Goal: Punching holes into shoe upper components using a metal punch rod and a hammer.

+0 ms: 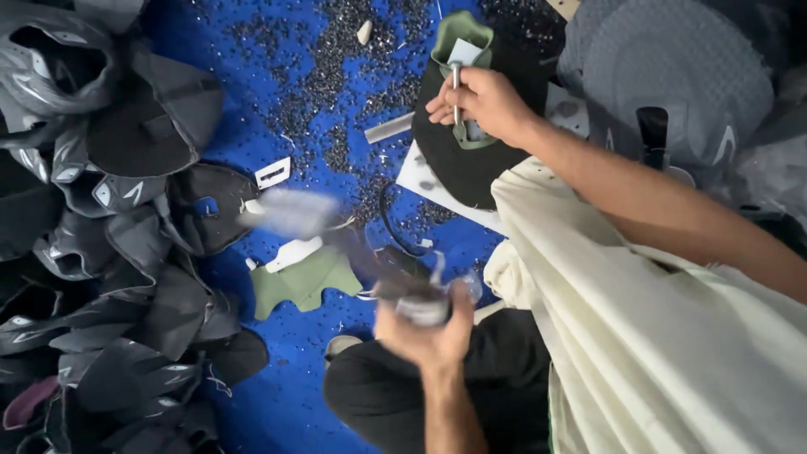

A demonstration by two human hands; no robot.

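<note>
Right hand (pixel 481 102) clamps punch (pixel 456 88) on the one upper (pixel 458 139) in work; left hand (pixel 424 324) grips blurred hammer (pixel 336 231); pile (pixel 109 252) lies beside.

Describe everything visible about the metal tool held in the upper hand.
The metal tool is a thin, silvery rod that looks like steel, standing roughly upright in the picture. The right hand pinches it between its fingers, hiding the lower part. Its tip seems to press on a black shoe piece with a green tongue-like edge, lying on the blue surface. Its end shape cannot be made out.
</note>
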